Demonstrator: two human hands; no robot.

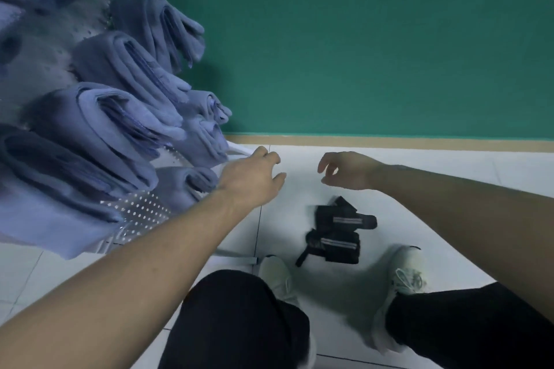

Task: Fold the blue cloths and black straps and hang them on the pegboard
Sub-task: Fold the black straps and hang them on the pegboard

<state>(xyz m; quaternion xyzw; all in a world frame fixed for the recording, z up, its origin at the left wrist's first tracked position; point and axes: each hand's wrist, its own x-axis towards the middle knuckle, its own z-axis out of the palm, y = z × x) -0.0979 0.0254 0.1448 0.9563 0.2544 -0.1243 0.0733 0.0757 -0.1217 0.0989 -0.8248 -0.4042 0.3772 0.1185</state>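
Both hands out over the floor, holding nothing: left hand point(254, 174) fingers loosely curled, right hand point(349, 171) same. Black straps point(335, 237) on tile floor point(449, 189) between the shoes point(277, 275). Folded blue cloths point(120, 117) hang on pegboard point(141, 213), left.

Single head-worn wide-angle view, looking steeply down and forward, close over outstretched arms, floor below

blue cloths point(126, 117): folded, hanging on white pegboard point(141, 213) | black straps point(335, 237): bundled on floor, near pegboard's foot
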